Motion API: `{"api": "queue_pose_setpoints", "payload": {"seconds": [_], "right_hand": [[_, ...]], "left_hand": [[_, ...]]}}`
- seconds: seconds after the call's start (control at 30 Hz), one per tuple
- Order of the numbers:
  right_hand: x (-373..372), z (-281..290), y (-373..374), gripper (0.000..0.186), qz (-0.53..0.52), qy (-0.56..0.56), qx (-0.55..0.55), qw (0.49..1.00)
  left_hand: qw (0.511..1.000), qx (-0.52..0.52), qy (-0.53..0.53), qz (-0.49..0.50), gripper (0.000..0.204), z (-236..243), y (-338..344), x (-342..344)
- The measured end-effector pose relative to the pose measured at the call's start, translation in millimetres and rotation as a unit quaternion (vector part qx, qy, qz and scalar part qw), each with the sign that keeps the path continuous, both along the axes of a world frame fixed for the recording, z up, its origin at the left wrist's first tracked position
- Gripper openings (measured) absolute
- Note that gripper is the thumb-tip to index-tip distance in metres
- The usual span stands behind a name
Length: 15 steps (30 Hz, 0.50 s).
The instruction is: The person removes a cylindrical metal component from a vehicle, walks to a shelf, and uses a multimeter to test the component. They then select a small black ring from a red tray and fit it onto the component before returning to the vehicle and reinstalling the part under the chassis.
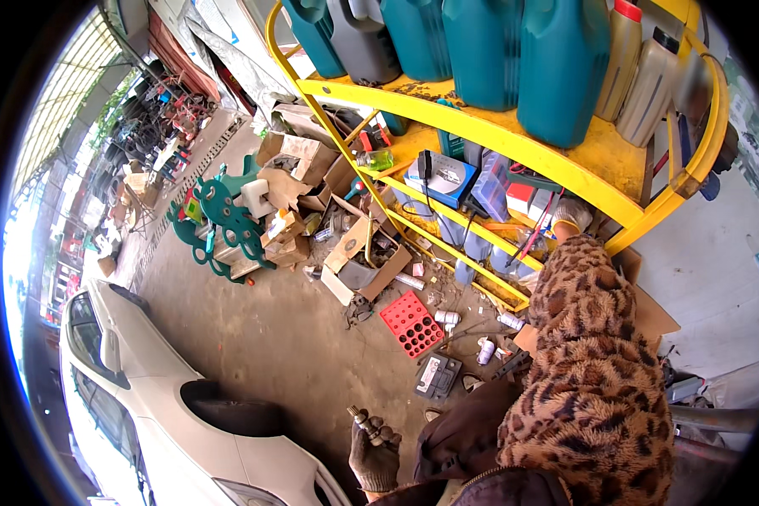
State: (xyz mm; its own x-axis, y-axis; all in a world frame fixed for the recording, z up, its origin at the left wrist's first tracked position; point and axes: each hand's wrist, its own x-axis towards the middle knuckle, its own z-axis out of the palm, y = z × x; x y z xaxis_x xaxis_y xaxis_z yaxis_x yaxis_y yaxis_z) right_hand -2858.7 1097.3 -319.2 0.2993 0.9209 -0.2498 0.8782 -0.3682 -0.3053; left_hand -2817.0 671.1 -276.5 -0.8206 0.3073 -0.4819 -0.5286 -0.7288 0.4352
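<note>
My left hand (pixel 374 460), in a dark grey work glove, is raised low in the view beside the white car. Its fingers are closed around a small cylindrical metal part (pixel 356 413), whose pale tip sticks out above them; its exact kind is not clear. My right arm, in a leopard-print fleece sleeve, stretches forward to the yellow metal shelf (pixel 514 139). The gloved right hand (pixel 572 214) is at the right end of the lower tier, by a red and white box (pixel 527 202) and thin cables. Its fingers are too small and partly hidden to read.
Large teal jugs (pixel 562 76) line the upper tier. A blue and white box (pixel 440 179) sits below. On the floor lie a red perforated tray (pixel 411 324), a car battery (pixel 438 376), spray cans, open cardboard boxes (pixel 367 268) and green plastic stools (pixel 228 211). A white car (pixel 160 396) stands left.
</note>
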Motion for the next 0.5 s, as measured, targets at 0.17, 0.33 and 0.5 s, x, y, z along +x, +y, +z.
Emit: {"api": "queue_pose_setpoints", "payload": {"seconds": [0.17, 0.33, 0.5], "right_hand": [[7.6, -6.6, 7.9, 0.026, 0.005, -0.01, -0.002, 1.0], [8.7, -20.4, 4.1, 0.026, 0.021, -0.022, -0.018, 0.999], [8.1, -35.5, 29.2, 0.026, 0.054, -0.056, -0.029, 0.997]], "left_hand": [[1.0, 0.012, 0.014, -0.014, 0.031, -3.9, -7.2, -5.6], [0.998, 0.039, 0.023, -0.042, 0.033, -6.8, -21.1, -11.0], [0.999, 0.029, 0.02, -0.042, 0.033, -7.6, -26.7, -7.3]]}}
